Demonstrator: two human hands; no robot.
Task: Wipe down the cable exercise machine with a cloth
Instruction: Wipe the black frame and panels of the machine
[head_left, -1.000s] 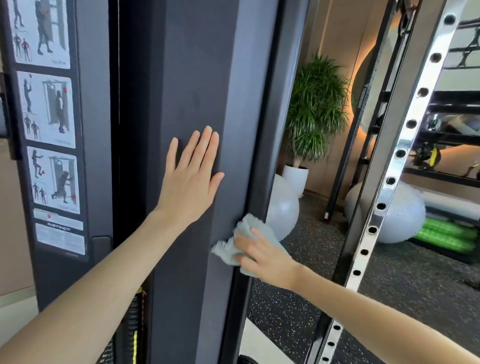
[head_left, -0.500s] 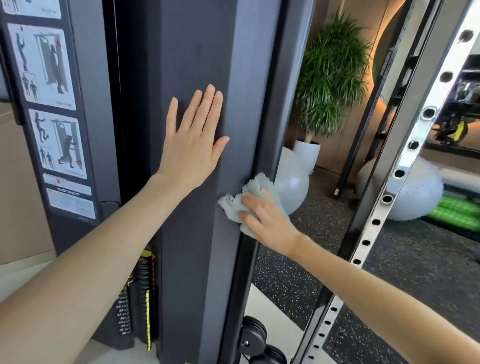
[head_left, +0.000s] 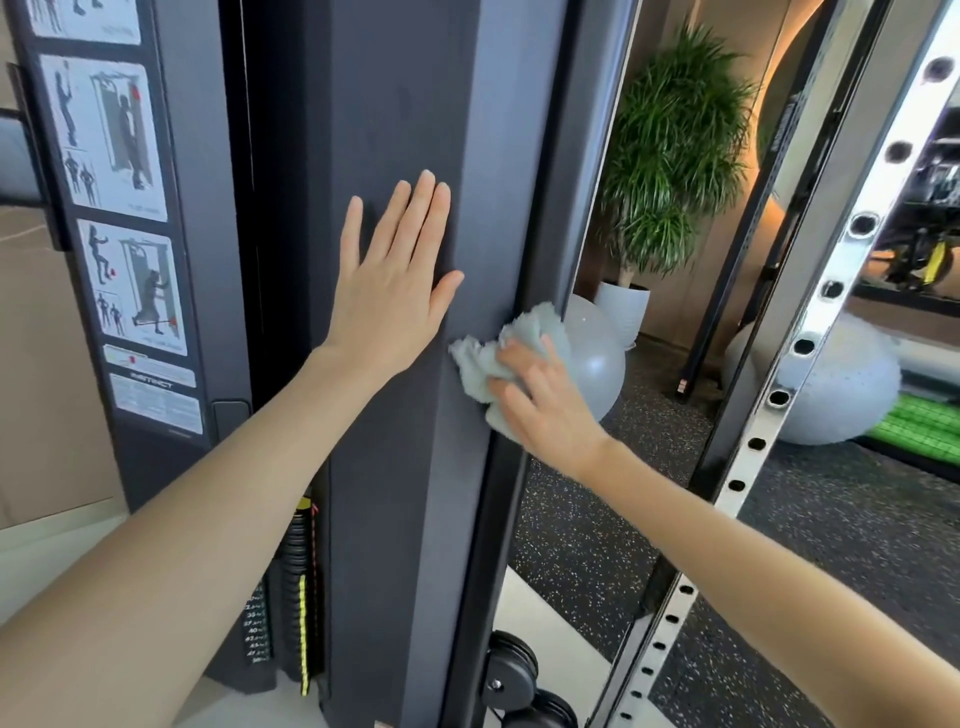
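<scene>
Right now both my hands are on the machine (head_left: 395, 104), one each side of its dark column's right edge. My left hand (head_left: 392, 296) lies flat on the front face, fingers straight and together, thumb spread, holding nothing. My right hand (head_left: 545, 405) has its fingers bent over the one cloth (head_left: 480, 364), a pale grey-blue rag bunched into a wad, and grips it against the column's right edge, just below and to the right of my left thumb. Part of the rag sticks out above and to the left of my knuckles; my right hand is a little blurred.

On the panel to the left I count three exercise pictures (head_left: 132, 286), the top one cut off by the frame, with two smaller labels (head_left: 156, 410) under them. Low in the gap between that panel and the column sits one weight stack (head_left: 298, 571), black plates with a yellow-green strip down its front. At the foot of the column are black wheels (head_left: 509, 670); I cannot tell how many.

To the right runs one shiny upright (head_left: 802, 364), punched with a row of holes. Behind it are two grey balls, one (head_left: 597, 358) just past my cloth and one (head_left: 841, 384) beyond the upright. One white pot (head_left: 623, 312) holds one bushy green plant (head_left: 675, 130). Something bright green (head_left: 924, 426) lies on the floor at the far right.
</scene>
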